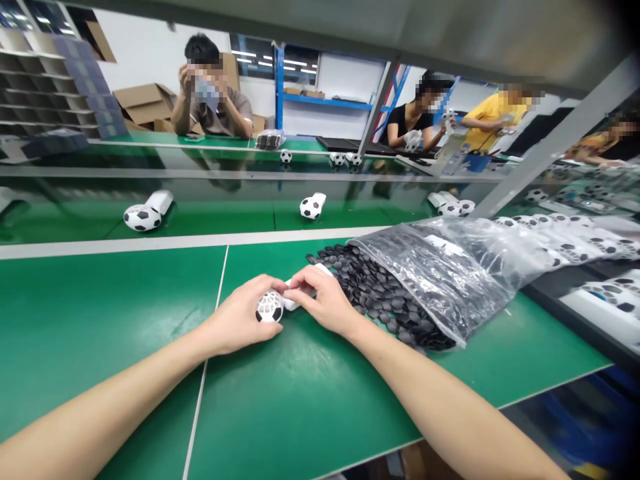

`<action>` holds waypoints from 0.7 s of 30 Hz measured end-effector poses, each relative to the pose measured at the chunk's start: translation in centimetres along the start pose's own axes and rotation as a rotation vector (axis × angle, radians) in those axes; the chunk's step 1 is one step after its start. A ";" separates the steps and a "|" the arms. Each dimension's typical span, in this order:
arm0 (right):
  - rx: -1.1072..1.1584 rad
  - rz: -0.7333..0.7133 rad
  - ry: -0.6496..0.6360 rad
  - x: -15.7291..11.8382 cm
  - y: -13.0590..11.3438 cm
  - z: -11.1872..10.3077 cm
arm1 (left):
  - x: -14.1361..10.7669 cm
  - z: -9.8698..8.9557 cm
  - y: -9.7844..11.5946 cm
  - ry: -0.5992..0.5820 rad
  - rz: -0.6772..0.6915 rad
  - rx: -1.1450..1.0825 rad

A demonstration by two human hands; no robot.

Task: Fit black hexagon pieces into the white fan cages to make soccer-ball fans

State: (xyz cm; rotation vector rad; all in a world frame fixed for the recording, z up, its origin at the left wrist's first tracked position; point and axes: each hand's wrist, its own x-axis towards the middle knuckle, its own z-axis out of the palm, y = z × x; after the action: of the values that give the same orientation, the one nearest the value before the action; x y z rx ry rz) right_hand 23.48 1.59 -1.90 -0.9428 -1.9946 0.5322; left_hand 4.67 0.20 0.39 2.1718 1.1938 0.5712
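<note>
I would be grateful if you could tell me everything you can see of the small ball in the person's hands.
The small ball is round, with a white lattice over dark patches, more of them dark toward its lower left. It looks like moulded plastic. A smooth white stem runs from its right side. The left hand cups the ball, while the right hand's fingers press on the stem. It is held just over the green workbench.

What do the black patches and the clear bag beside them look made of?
The black patches look like matte rubber or plastic, dull with a faint sheen; the view cannot settle which. The bag looks like thin polyethylene film: see-through, creased, with sharp glossy highlights.
</note>
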 end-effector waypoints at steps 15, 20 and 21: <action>-0.367 -0.098 -0.152 -0.8 -0.1 0.0 | 17.6 -4.7 -9.1 0.506 -0.318 0.382; -0.495 0.028 -0.202 -0.5 0.8 0.0 | 18.4 -2.9 -11.7 0.467 -0.329 0.494; -0.531 0.057 -0.199 -0.4 0.9 0.0 | 18.3 -2.9 -11.8 0.466 -0.323 0.509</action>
State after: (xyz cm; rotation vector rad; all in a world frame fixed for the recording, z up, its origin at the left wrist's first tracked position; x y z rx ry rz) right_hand 23.97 1.87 -2.68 -1.3085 -2.3502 0.1216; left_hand 5.03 21.77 -3.87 2.2303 2.0866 0.7114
